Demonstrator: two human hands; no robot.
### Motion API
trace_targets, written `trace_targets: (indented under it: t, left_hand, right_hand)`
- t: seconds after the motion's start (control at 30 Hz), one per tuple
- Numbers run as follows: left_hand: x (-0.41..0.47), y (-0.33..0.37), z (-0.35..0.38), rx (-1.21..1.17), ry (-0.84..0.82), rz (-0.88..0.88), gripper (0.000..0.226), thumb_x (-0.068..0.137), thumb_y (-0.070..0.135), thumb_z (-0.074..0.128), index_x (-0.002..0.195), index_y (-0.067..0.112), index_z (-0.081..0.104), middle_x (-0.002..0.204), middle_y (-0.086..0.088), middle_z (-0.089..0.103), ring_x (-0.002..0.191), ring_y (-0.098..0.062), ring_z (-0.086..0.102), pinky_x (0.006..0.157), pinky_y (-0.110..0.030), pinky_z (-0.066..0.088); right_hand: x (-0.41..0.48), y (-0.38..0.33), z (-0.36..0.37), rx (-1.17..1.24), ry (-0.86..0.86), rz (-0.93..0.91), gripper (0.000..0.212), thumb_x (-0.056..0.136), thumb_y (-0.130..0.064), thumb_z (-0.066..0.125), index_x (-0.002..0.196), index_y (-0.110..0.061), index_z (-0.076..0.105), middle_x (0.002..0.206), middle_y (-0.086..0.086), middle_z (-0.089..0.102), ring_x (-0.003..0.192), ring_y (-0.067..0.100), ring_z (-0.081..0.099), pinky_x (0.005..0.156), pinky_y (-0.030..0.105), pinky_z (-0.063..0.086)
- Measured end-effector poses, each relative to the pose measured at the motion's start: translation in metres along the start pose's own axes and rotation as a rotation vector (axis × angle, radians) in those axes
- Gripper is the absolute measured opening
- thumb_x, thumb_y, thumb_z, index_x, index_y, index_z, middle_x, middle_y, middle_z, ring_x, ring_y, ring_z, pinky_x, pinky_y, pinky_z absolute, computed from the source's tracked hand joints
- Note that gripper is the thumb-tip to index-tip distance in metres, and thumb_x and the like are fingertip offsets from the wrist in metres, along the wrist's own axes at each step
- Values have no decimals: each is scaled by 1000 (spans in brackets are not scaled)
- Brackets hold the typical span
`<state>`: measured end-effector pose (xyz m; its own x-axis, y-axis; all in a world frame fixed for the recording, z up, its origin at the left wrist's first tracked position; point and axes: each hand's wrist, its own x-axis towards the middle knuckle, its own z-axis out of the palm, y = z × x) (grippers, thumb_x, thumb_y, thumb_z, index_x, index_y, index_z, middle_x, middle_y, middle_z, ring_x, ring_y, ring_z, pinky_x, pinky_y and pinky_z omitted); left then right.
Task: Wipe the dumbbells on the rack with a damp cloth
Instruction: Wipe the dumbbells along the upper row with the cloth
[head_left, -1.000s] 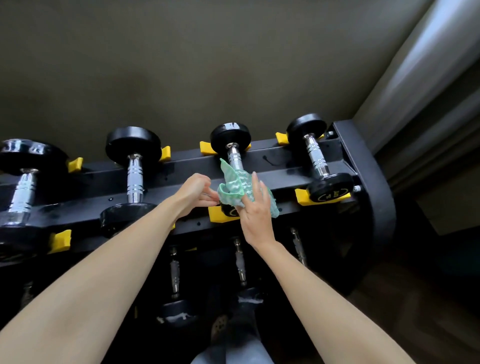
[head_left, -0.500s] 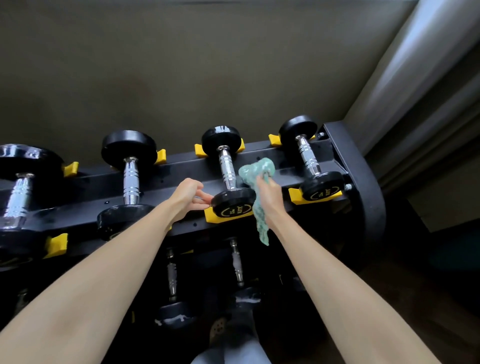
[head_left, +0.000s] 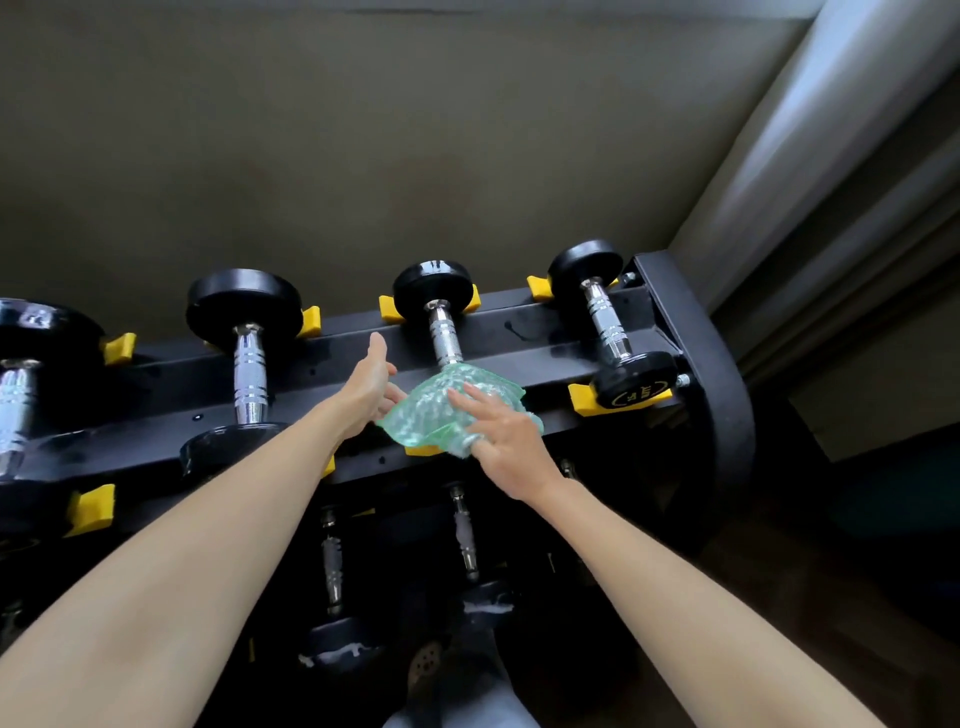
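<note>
Although the olive wall (head_left: 363, 130) fills the upper half of the view, the black rack (head_left: 717, 395) below it is the main fixture; its right end plate stands near a pale curtain (head_left: 831, 156). Four dumbbells lie across the top tier, front to back over the two rails, each with black heads and a chrome handle. From the left: first dumbbell (head_left: 15, 405), cut by the frame edge; second dumbbell (head_left: 249, 369); third dumbbell (head_left: 444, 338); fourth dumbbell (head_left: 608, 327), just beside the end plate. Lower dumbbells (head_left: 465, 535) sit on the tier beneath, in shadow. Both forearms (head_left: 208, 545) reach from the bottom corners toward the third dumbbell. The green cloth (head_left: 441, 410) is draped over the near head of that dumbbell, covering it and the lower end of the handle. The right hand (head_left: 504, 436) lies on the right side of the cloth with fingers straight and spread, pressing it onto the head. The left hand (head_left: 369, 384) grips nothing, thumb raised, fingers extended to the left edge of the cloth; contact with the cloth cannot be confirmed. Yellow cradles (head_left: 587, 402) seat the heads on both rails; one shows just below the cloth.
</note>
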<state>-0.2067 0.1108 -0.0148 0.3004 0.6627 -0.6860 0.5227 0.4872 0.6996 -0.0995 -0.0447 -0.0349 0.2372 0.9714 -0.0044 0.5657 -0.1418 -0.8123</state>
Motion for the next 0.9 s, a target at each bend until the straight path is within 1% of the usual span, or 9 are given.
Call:
trace_targets:
  t: [0.03, 0.1, 0.2, 0.3, 0.37, 0.47, 0.6, 0.73, 0.9]
  left_hand:
    - [-1, 3, 1, 31, -15, -10, 70, 98, 54, 10, 137, 1, 35, 62, -13, 64, 71, -24, 58, 83, -34, 47]
    - [-1, 11, 6, 118, -37, -10, 67, 99, 52, 10, 137, 3, 37, 63, -15, 67, 76, -25, 64, 89, -35, 48]
    - [3, 26, 14, 281, -51, -5, 53, 100, 40, 19, 126, 2, 46, 71, -20, 68, 83, -32, 66, 80, -34, 50]
    - [9, 36, 21, 386, -91, -26, 40, 98, 27, 32, 123, -1, 46, 74, -16, 66, 73, -32, 64, 66, -33, 50]
    - [19, 44, 27, 425, -109, -11, 34, 98, 27, 38, 119, 0, 43, 84, -15, 61, 75, -32, 63, 61, -34, 52]
    - [35, 56, 32, 449, -96, 30, 20, 96, 22, 48, 98, 2, 44, 80, -14, 54, 77, -32, 61, 62, -35, 53]
    - [63, 57, 34, 421, -57, 12, 31, 89, 9, 60, 65, 8, 41, 52, -9, 50, 36, -17, 48, 43, -26, 43]
    - [75, 53, 27, 296, -95, -47, 36, 85, 15, 68, 63, 8, 40, 37, -4, 48, 32, -15, 46, 52, -30, 49]
    - [67, 53, 22, 209, -128, -65, 24, 83, 17, 71, 73, 3, 53, 58, -9, 54, 48, -18, 52, 55, -27, 55]
  right_hand:
    - [5, -3, -4, 108, 142, 96, 30, 74, -5, 45, 74, 5, 73, 108, 16, 69, 108, -2, 53, 99, 33, 45]
    - [20, -6, -20, 354, 418, 327, 24, 65, -12, 45, 45, -4, 53, 57, 7, 55, 58, 13, 48, 53, 33, 37]
    - [45, -4, -50, 783, 606, 761, 13, 80, -8, 47, 70, -6, 56, 74, 10, 52, 68, 24, 49, 61, 32, 39]
    - [73, 15, -66, 1006, 563, 920, 24, 90, -15, 45, 106, -3, 58, 98, 14, 63, 81, 28, 60, 68, 34, 51]
    - [96, 23, -66, 1034, 522, 932, 36, 92, -23, 47, 122, -5, 53, 118, 14, 60, 100, 31, 60, 86, 43, 51]
    - [127, 28, -62, 1007, 474, 918, 41, 96, -28, 48, 129, -5, 49, 116, 12, 57, 105, 28, 56, 98, 41, 44]
    - [164, 34, -44, 1066, 378, 808, 37, 98, -29, 44, 126, -6, 52, 95, 3, 57, 89, 17, 54, 92, 34, 43]
    - [196, 17, -27, 943, 236, 670, 18, 88, -36, 51, 88, -21, 61, 88, 1, 60, 78, 16, 56, 72, 28, 47]
    - [210, -6, -25, 378, 115, 249, 23, 82, -17, 51, 88, 1, 66, 95, 17, 64, 90, 30, 55, 87, 42, 41]
